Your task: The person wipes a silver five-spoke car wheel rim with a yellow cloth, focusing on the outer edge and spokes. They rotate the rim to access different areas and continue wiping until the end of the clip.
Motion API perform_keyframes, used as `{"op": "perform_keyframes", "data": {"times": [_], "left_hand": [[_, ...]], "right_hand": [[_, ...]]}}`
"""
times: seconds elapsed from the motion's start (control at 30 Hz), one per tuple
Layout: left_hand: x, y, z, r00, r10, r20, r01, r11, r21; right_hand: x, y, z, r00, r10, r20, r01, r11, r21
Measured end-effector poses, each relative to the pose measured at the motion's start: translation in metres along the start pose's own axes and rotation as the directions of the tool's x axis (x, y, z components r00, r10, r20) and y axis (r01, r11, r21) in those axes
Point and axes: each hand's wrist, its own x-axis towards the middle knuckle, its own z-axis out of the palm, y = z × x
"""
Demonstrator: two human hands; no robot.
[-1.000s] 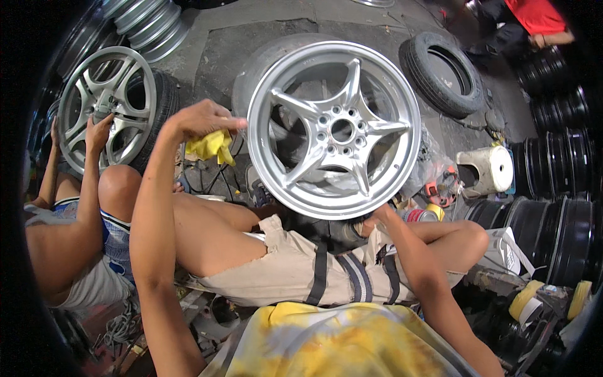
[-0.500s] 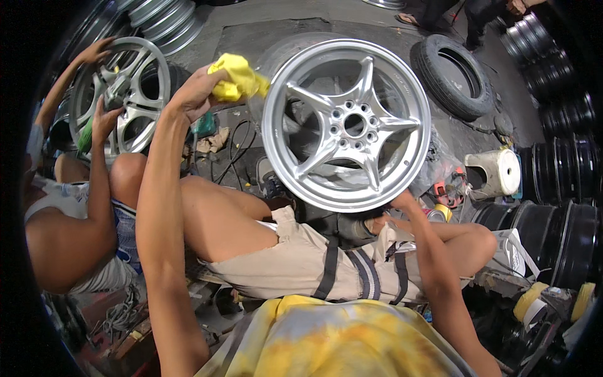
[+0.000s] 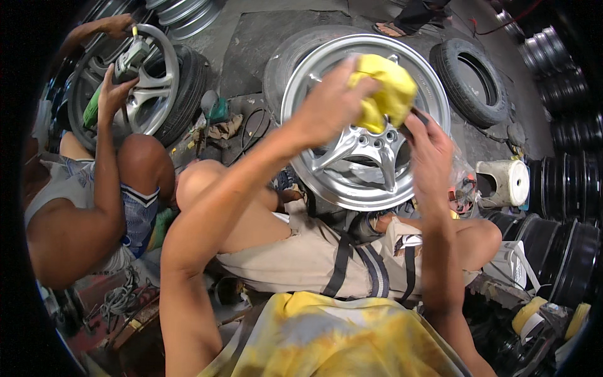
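A silver star-spoked alloy wheel rim [image 3: 384,168] lies face up in front of my knees. My left hand [image 3: 342,103], slightly blurred, is closed on a yellow cloth [image 3: 391,94] above the rim's upper spokes. The cloth hides part of the hub and its bolt holes. My right hand [image 3: 429,147] is raised over the rim's right side, its fingers bent together at the cloth's lower right edge. A dark bit shows by those fingertips; what they grip cannot be made out.
At left, another person [image 3: 75,217] holds a grey power tool [image 3: 133,60] against a second spoked rim [image 3: 164,81]. A tyre [image 3: 470,81] lies far right, near a white stool [image 3: 505,182]. Black wheels [image 3: 565,182] stack along the right. Another person's sandalled foot [image 3: 391,29] stands beyond.
My left hand has brought the yellow cloth rightward from beside the rim to over it. My right hand has come up from the rim's lower edge to beside the cloth.
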Motion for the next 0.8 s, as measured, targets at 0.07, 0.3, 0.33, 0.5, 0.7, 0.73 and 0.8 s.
{"op": "perform_keyframes", "data": {"times": [0.07,0.3,0.33,0.5,0.7,0.73,0.8], "left_hand": [[-0.001,0.009,0.027,0.93,0.304,-0.205,-0.293,0.953,0.081],[0.012,0.012,-0.014,0.853,0.439,-0.282,-0.351,0.883,0.311],[0.011,0.008,-0.015,0.894,0.394,-0.214,-0.309,0.886,0.345],[0.014,-0.027,-0.052,0.982,0.111,-0.154,-0.009,0.836,0.549],[0.032,-0.076,-0.107,0.982,-0.025,-0.186,0.17,0.537,0.826],[0.031,-0.079,-0.106,0.985,-0.051,-0.162,0.166,0.491,0.855],[0.036,-0.084,-0.105,0.975,-0.203,-0.09,0.188,0.534,0.825]], "right_hand": [[0.005,0.002,0.053,1.0,-0.002,0.017,-0.003,0.963,0.268],[0.0,-0.008,0.082,0.939,-0.072,0.337,-0.166,0.763,0.625],[0.0,-0.002,0.075,0.925,-0.065,0.375,-0.191,0.773,0.605],[-0.027,-0.007,0.058,0.878,0.261,0.402,-0.151,0.947,-0.284],[-0.099,0.107,0.029,0.562,-0.293,0.773,0.801,0.425,-0.421],[-0.105,0.11,0.024,0.556,-0.285,0.781,0.81,0.396,-0.432],[-0.111,0.117,0.017,0.542,-0.268,0.797,0.827,0.336,-0.45]]}}
